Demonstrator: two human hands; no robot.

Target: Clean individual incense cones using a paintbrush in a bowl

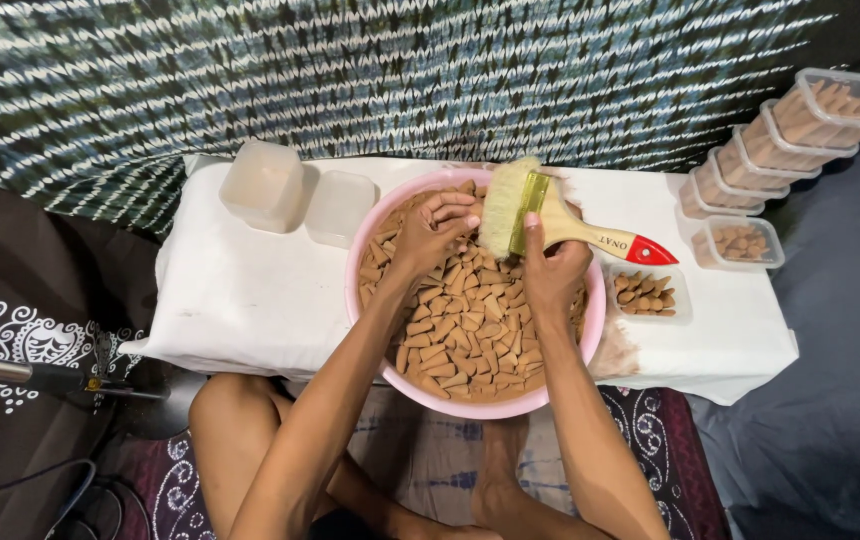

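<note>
A pink round basin (370,222) on a low white-covered table holds a heap of brown incense cones (465,330). My left hand (432,232) reaches into the far side of the basin, fingers curled around a few cones. My right hand (553,262) grips a wide paintbrush (562,226) with pale bristles, a wooden handle and a red tip. The bristles rest against the fingers of my left hand, above the cones.
Two clear plastic tubs (295,195) stand at the table's back left. A small open tub of cones (647,293) sits right of the basin, and several filled tubs (785,135) are stacked at the back right. A patterned cloth hangs behind. My crossed legs are below the table.
</note>
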